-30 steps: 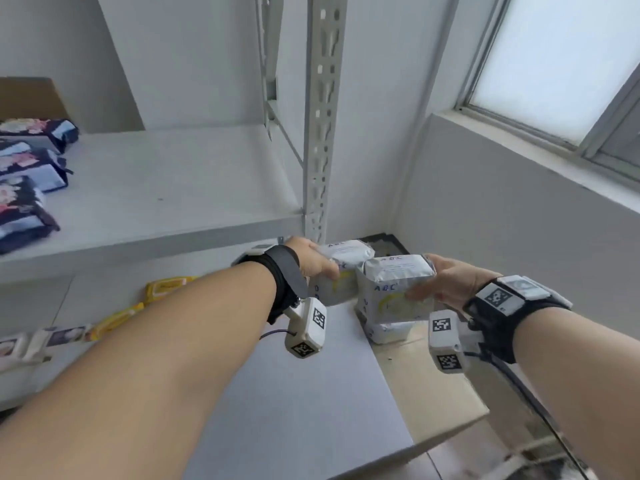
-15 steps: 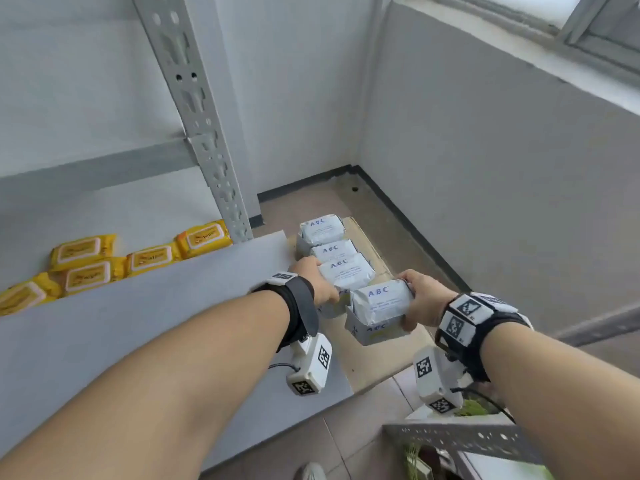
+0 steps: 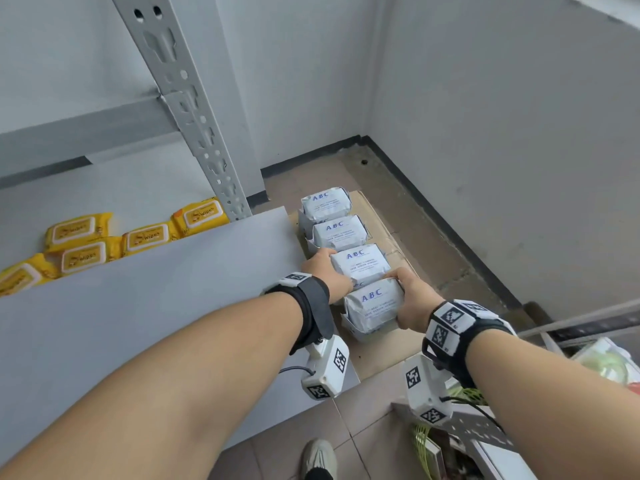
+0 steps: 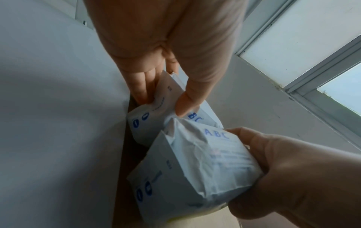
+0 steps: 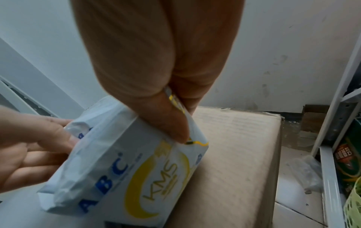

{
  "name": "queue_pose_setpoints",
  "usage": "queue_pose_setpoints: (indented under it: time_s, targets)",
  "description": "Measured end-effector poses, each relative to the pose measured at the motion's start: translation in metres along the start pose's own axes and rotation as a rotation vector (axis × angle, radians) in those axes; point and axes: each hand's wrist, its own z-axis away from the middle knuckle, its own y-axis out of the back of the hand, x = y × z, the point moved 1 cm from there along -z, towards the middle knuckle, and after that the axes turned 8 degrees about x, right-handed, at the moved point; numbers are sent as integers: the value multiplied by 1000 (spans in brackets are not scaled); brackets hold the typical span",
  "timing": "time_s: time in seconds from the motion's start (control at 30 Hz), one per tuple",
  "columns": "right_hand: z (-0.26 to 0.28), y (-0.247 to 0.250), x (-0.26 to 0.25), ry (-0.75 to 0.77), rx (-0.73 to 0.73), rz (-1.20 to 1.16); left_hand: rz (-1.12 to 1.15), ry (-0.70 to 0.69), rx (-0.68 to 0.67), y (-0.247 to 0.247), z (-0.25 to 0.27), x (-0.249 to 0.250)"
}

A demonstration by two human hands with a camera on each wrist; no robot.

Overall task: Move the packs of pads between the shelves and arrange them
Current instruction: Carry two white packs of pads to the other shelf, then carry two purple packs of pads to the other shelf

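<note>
Several white ABC pad packs stand in a row on a cardboard box [image 3: 391,355] to the right of the grey shelf [image 3: 173,289]. My left hand [image 3: 325,275] grips the left end of the third pack [image 3: 362,263]. In the left wrist view, the left hand [image 4: 162,103] pinches that pack [image 4: 148,117] between thumb and fingers. My right hand [image 3: 414,303] grips the right end of the nearest pack [image 3: 375,306], which is tilted. In the right wrist view, the right hand [image 5: 184,121] pinches this pack [image 5: 121,162] at its seam. Two more packs [image 3: 325,202] stand farther back.
Yellow wipes packs [image 3: 145,237] lie on a lower shelf to the left, behind a perforated metal upright [image 3: 194,109]. A grey wall runs close along the right side. A green basket [image 3: 426,448] and another rack stand at lower right. My shoe [image 3: 318,459] is on the tiled floor.
The head view has swung downward. My right hand has brought its pack down to the near end of the row. My left hand stays on the third pack.
</note>
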Motion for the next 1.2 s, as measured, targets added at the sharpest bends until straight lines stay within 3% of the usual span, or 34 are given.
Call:
queue_pose_setpoints:
  time_s: [0.23,0.33,0.4,0.53,0.7,0.87,1.03,1.2]
  targets:
    - [0,-7,0,-73,39,47,-10,45,-29,-3,-3,-10]
    - [4,-4,-8,-133,-33,102,-36,53,-53,4,2,-13]
    - [9,6,-22,-156,-58,129,-58,40,-52,16,7,-13]
    - [19,28,-72,-66,43,86,29,4,-22,60,20,-11]
    - [52,39,-177,208,163,-17,237,-85,62,157,47,-13]
    - [115,22,-312,451,179,-132,373,-125,232,295,92,-43]
    - [200,-12,-441,667,142,-275,404,-176,447,440,161,-110]
    - [269,-55,-532,793,96,-269,391,-189,580,559,233,-197]
